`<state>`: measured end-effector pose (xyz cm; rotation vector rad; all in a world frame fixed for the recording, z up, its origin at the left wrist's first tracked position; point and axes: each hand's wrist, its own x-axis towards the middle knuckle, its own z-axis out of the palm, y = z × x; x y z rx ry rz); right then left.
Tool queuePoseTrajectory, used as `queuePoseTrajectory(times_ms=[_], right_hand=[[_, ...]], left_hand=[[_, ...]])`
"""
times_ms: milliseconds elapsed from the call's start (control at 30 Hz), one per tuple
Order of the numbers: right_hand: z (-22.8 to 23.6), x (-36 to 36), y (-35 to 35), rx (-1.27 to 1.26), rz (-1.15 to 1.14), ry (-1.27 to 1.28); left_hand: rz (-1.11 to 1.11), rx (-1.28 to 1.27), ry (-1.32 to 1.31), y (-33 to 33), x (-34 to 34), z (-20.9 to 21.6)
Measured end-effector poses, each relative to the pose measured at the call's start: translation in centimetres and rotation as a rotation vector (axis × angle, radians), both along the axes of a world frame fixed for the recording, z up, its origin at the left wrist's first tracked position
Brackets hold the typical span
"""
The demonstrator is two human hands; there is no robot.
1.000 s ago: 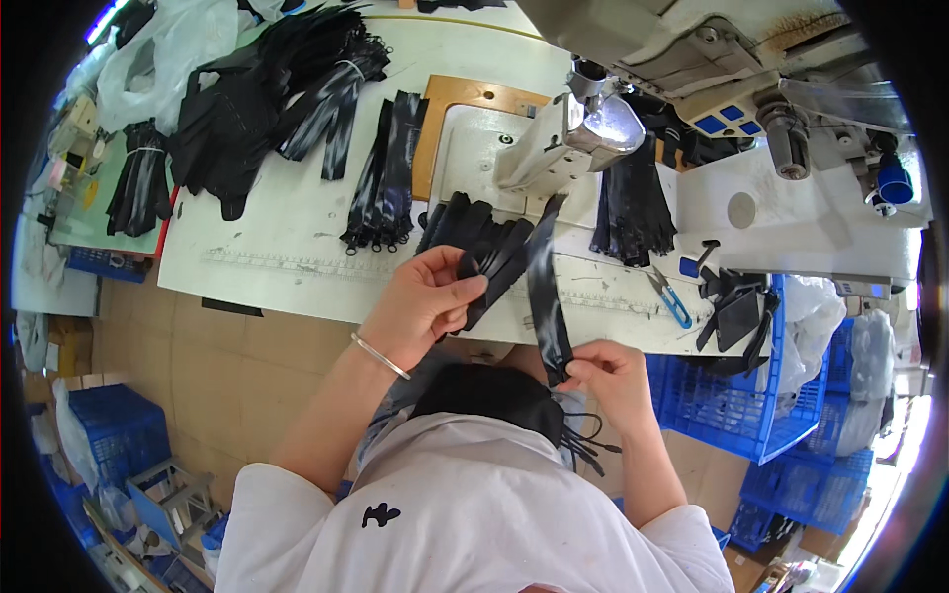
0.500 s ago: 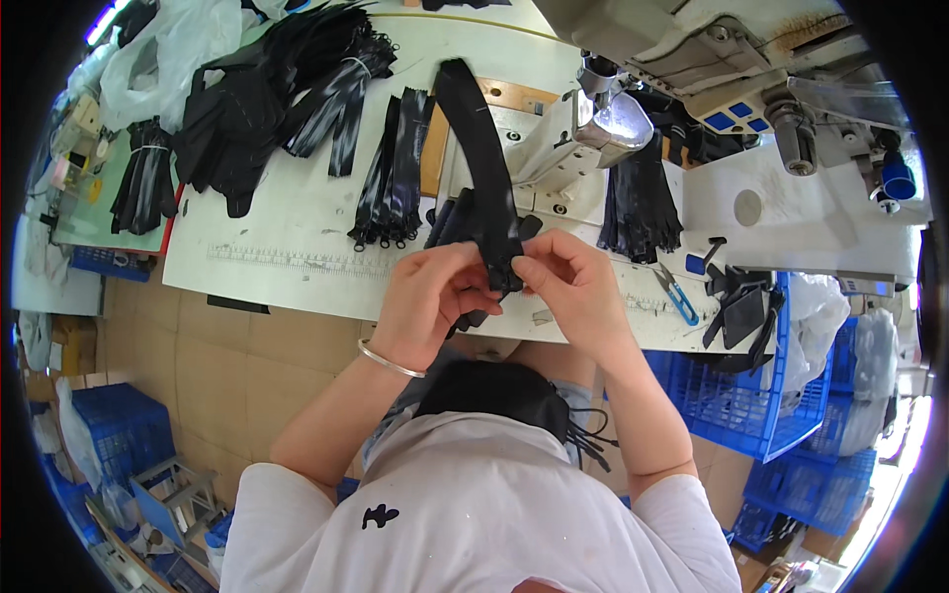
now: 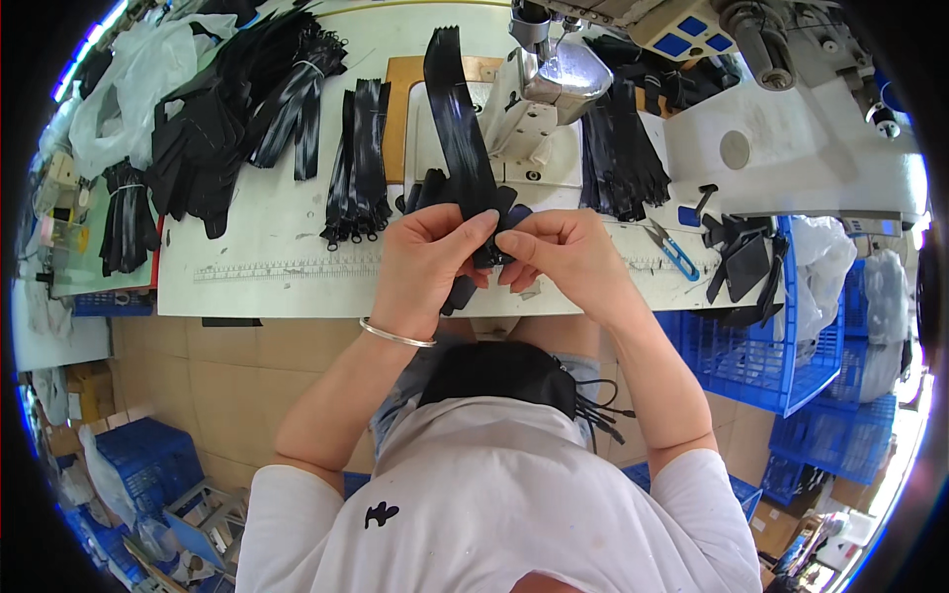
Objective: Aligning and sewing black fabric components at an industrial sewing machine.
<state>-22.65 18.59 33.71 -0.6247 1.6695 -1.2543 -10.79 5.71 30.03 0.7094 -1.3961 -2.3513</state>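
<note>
Between my hands a long black zipper (image 3: 461, 128) stands up from the table edge, its far end reaching toward the sewing machine (image 3: 534, 119). My left hand (image 3: 427, 255) pinches its near end between thumb and fingers. From the other side my right hand (image 3: 565, 259) grips the same end, thumb and index pressed together. Small detail at that end is partly covered by my fingertips. Folded black fabric pieces (image 3: 431, 188) lie under and behind my hands, partly hidden.
Left of the machine lies a bundle of black zippers (image 3: 358, 163); another black bundle (image 3: 621, 148) lies right of it. Blue thread snips (image 3: 674, 251) rest near the front edge. Black pieces (image 3: 743, 259) hang by a blue crate (image 3: 756, 366). A printed ruler (image 3: 287, 269) runs along the table.
The zipper's upper part has swung a little left and now shows its glossy face. My left thumb has moved up onto the strip; my right hand stays at the near end.
</note>
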Motion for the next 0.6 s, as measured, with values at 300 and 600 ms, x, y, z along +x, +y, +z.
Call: queuePoseTrajectory(times_ms=[300, 600], right_hand=[[-0.5, 0.2, 0.2, -0.156, -0.054, -0.004], [1.1, 1.1, 0.9, -0.191, -0.153, 0.189]], left_hand=[[0.030, -0.016, 0.024, 0.4, -0.7, 1.1], [0.016, -0.198, 0.075, -3.9, -4.1, 4.9]])
